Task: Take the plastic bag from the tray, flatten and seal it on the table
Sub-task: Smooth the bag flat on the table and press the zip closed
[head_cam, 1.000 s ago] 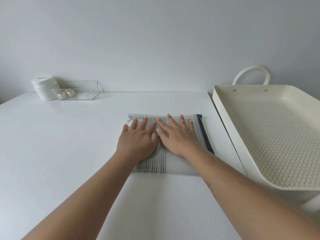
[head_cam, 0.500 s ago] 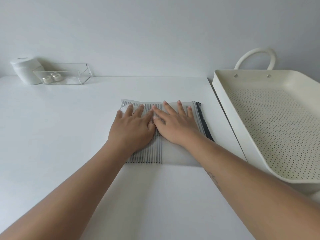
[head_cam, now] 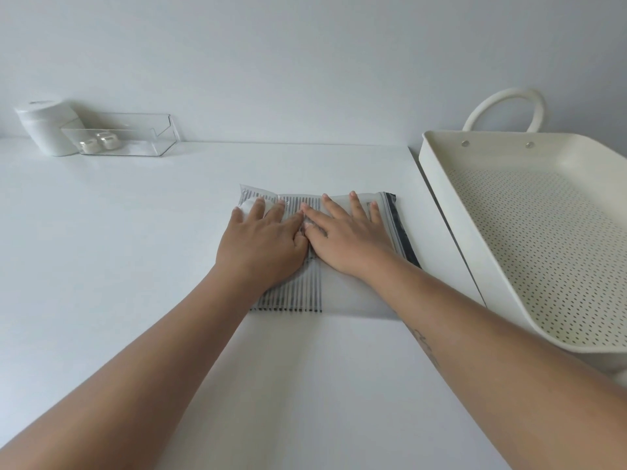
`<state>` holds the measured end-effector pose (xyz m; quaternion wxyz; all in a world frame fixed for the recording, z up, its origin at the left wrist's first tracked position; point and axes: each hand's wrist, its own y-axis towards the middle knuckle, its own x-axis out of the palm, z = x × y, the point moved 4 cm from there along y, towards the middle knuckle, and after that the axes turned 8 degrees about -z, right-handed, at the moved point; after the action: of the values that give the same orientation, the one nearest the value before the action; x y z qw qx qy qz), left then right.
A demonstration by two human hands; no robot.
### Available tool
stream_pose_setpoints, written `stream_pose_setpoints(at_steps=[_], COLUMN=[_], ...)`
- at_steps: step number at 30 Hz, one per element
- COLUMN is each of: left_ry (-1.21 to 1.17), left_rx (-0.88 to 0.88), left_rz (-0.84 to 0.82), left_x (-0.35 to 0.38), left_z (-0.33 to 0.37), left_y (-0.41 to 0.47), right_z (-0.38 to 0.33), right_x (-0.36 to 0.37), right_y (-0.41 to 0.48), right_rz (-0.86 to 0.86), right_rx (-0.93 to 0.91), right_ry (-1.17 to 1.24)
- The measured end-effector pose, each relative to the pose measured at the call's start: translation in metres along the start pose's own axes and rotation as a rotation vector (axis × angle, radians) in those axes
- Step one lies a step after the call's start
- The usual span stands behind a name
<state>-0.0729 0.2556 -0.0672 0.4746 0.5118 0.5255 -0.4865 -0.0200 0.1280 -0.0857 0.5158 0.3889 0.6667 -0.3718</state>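
Note:
A frosted plastic bag (head_cam: 353, 296) with black stripes on its left half and a dark zip strip along its right edge lies flat on the white table (head_cam: 118, 252). Both palms press down on it side by side, fingers spread. My left hand (head_cam: 261, 245) covers the striped part, where a small bulge of air shows at the far left corner. My right hand (head_cam: 346, 239) rests on the plain part, just left of the zip strip. The cream perforated tray (head_cam: 437, 184) with a loop handle stands to the right of the bag, with nothing in it.
At the far left, against the wall, stands a white jar (head_cam: 47, 130) beside a clear plastic box (head_cam: 125, 137) holding two small round items. The table's right edge runs just left of the tray.
Both hands stay pressed on the bag, with the left hand shifted slightly toward the far left corner. The view has tilted a little.

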Motion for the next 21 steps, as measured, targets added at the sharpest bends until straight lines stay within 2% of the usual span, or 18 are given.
stream_pose_setpoints(at_steps=[12,16,21], left_ry=[0.041,0.012,-0.015], left_rx=[0.004,-0.004,-0.012], left_rz=[-0.010,-0.024,-0.036], left_x=[-0.002,0.001,0.002], left_z=[0.004,0.003,0.003], left_y=[-0.003,-0.002,-0.001], right_z=[0.002,0.004,0.013], right_x=[-0.004,-0.004,-0.006], right_y=[-0.007,-0.010,-0.009], right_rz=[0.010,0.028,-0.031], right_rx=[-0.008,0.026,0.087], right_ry=[-0.061,-0.026,0.031])
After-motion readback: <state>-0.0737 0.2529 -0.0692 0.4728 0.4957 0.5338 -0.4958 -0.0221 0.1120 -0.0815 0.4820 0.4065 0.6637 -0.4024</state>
